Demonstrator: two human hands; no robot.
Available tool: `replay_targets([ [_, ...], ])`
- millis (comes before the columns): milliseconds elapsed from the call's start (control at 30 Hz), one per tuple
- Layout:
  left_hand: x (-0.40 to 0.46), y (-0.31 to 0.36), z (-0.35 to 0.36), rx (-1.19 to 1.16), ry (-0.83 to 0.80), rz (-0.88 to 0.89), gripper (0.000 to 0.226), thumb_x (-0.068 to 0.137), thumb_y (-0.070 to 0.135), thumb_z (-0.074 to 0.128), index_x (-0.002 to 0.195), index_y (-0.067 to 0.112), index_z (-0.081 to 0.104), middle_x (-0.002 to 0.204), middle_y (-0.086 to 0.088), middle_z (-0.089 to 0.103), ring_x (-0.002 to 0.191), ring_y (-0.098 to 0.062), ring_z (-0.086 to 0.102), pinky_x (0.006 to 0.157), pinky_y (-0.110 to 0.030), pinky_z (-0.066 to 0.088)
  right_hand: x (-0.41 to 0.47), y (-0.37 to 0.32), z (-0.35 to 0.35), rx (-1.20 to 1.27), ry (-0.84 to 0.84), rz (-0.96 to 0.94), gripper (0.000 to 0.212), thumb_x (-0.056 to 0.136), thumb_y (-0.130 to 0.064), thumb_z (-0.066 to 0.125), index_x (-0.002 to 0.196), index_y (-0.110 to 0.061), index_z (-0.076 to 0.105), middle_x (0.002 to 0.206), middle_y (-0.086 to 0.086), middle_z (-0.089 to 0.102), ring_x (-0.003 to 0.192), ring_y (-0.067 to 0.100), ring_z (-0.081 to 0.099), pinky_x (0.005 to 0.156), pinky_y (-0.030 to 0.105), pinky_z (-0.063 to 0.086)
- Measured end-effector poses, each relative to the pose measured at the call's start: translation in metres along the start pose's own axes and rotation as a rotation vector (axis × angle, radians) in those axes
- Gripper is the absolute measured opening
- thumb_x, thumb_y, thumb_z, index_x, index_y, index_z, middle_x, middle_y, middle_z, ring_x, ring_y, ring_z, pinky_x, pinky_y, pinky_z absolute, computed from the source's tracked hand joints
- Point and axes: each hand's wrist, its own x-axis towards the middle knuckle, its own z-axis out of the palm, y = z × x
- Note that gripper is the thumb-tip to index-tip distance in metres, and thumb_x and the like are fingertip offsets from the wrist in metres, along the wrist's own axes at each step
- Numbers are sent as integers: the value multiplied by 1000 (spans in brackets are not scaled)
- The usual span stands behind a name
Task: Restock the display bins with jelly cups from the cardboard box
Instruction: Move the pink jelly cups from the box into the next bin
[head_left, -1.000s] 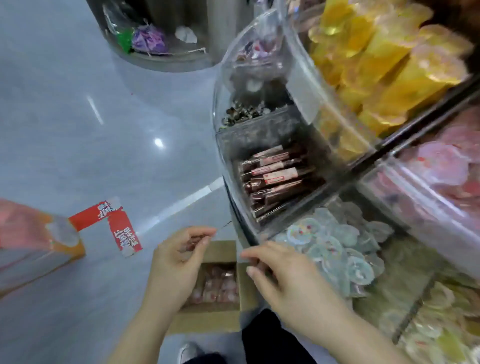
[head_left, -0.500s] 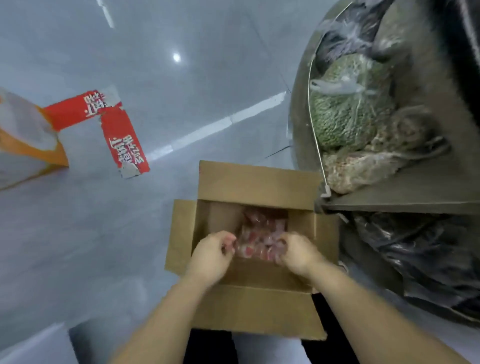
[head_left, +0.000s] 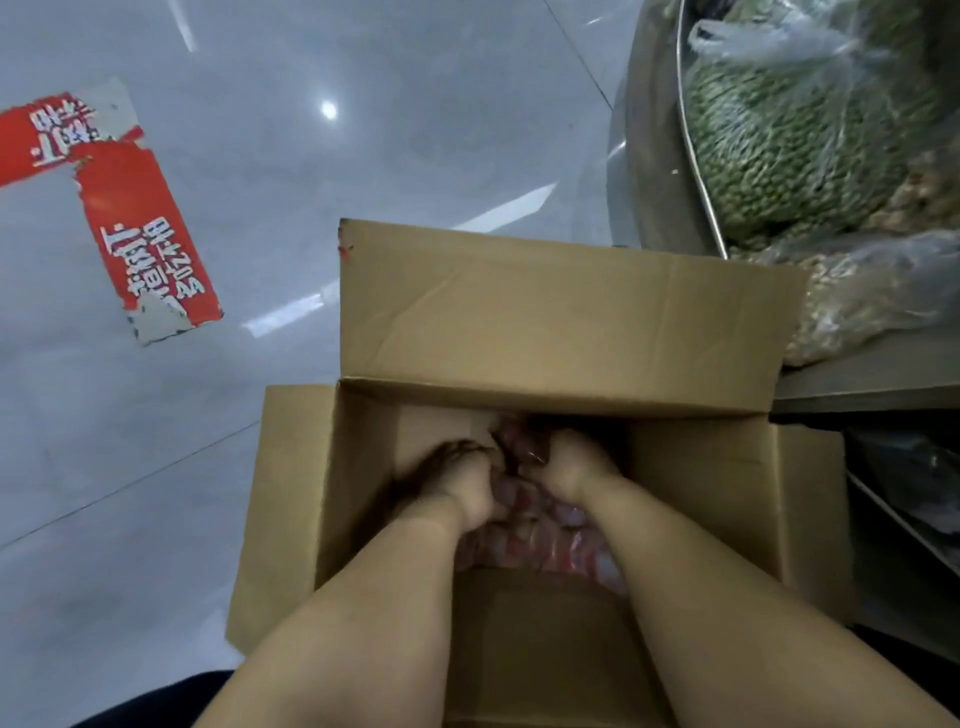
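Both hands are sunk deep in the open cardboard box (head_left: 545, 322) on the floor, and the jelly cups (head_left: 540, 535) lie at its bottom, a reddish, glossy heap showing between and just below the wrists. The left hand (head_left: 467, 486) has its fingers curled down into the heap, apparently bunching cups; the right hand (head_left: 563, 465), just beside it, also curls in among them, though blur and shadow hide exactly which cups each one grips. These look like small sealed plastic cups: light one by one, slick-skinned, with thin foil lids that could dent or peel if squeezed hard. Loose as they are, they will likely slide and spill from a tight fist, so a scooping hold from under the heap, with both palms cupped together, seems safer than pinching at lids. The display bins are out of view from the box.
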Motion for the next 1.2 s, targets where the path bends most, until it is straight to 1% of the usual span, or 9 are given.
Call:
replay_targets([
  [100,-5,-1,5,-140,35,-13,41,65,33,72,100,16,62,114,-9,53,100,-26,56,82,-25,44,-8,6,4,118,52,-3,35,75,-33,70,104,-15,63,106,13,67,94,27,64,70,27,47],
  [267,-38,17,-17,-262,178,-70,58,69,21,73,120,11,45,126,-14,40,108,-30,53,89,-28,43,-52,4,-6,199,284,-28,58,66,-19,74,119,-14,51,123,12,50,109,31,54,85,29,45],
  [467,-168,85,-69,-572,458,48,47,63,15,72,103,20,48,103,-2,60,100,-26,56,85,-42,48,-188,-26,-57,575,406,-79,44,66,-7,72,105,-13,54,107,5,48,101,22,53,85,22,39],
  [567,-257,129,-106,-698,554,156,48,61,25,72,101,40,51,100,16,60,100,-18,57,85,-37,49,-286,-44,-108,703,413,-221,56,65,1,74,114,-23,59,104,1,50,99,11,53,88,8,38],
  [667,-348,185,-157,-808,563,241,61,56,37,71,108,53,44,110,21,57,106,-4,56,92,-21,45,-396,-56,-172,694,457,-343,66,68,3,71,123,-30,54,106,-5,52,105,7,52,91,5,37],
  [800,-449,261,-222,-808,539,427,68,57,36,70,111,59,38,107,29,56,99,5,59,79,-5,43,-523,-61,-249,664,573,-419,69,65,-9,76,116,-45,47,112,-13,57,108,4,54,93,17,42],
  [933,-521,344,-270,-791,440,678,68,64,27,60,114,63,33,108,29,55,97,0,60,78,-17,51,-621,-57,-321,749,681,-538,60,69,-5,77,115,-37,56,111,-16,60,107,7,58,91,24,47],
  [1100,-563,439,-299,-725,417,876,76,67,7,65,118,55,36,103,22,58,94,-1,61,75,-9,47,-699,-27,-391,728,824,-645,51,69,-16,68,116,-31,57,108,-19,56,108,4,55,90,11,39],
  [1200,-573,491,-311,-630,417,958,63,64,27,76,115,48,47,112,23,58,104,3,58,84,-11,45,-730,4,-429,633,954,-635,54,66,-24,64,119,-32,54,111,-17,54,110,2,52,92,9,37],
])
